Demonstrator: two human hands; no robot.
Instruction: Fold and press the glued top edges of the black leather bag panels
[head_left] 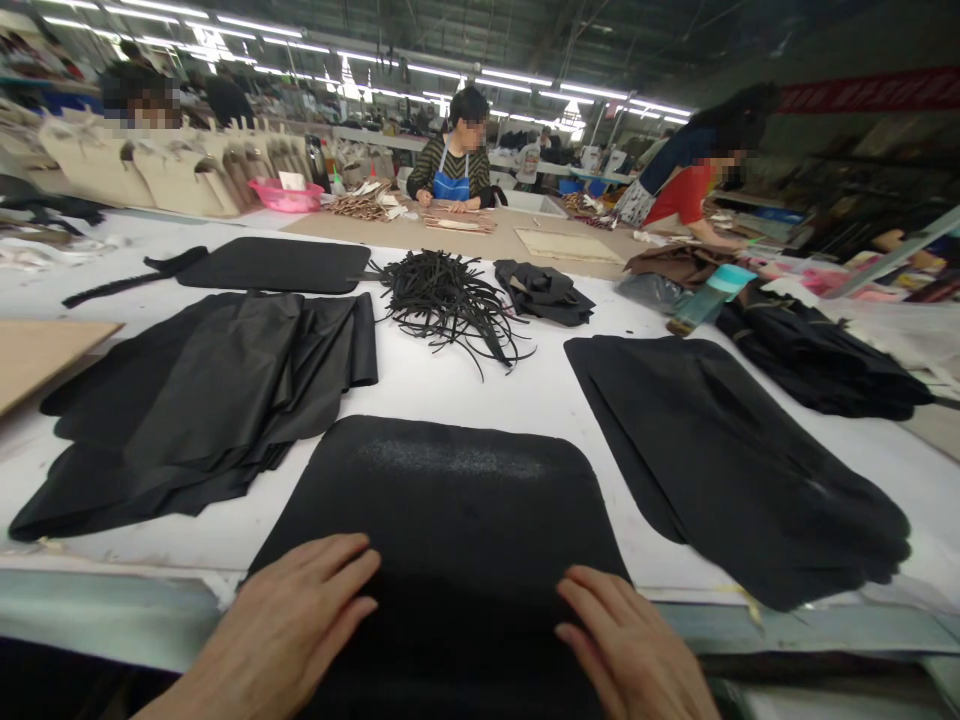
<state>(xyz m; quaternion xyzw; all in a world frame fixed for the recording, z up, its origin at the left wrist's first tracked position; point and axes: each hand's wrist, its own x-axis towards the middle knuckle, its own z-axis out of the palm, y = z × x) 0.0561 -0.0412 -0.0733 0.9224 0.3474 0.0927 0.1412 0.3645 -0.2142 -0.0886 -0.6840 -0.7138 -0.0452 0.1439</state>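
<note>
A black fabric panel (442, 520) with rounded far corners lies on the white table (450, 385) right in front of me. My left hand (289, 625) rests flat on its near left part, fingers stretched out. My right hand (626, 645) lies flat on its near right part, fingers together and extended. Neither hand holds anything.
A stack of thin black sheets (202, 400) lies to the left, a stack of black panels (735, 460) to the right. Behind are a tangle of black strips (446, 300), another black panel (277, 265), crumpled black cloth (544, 290) and a teal-capped bottle (709, 295). Other people work at far tables.
</note>
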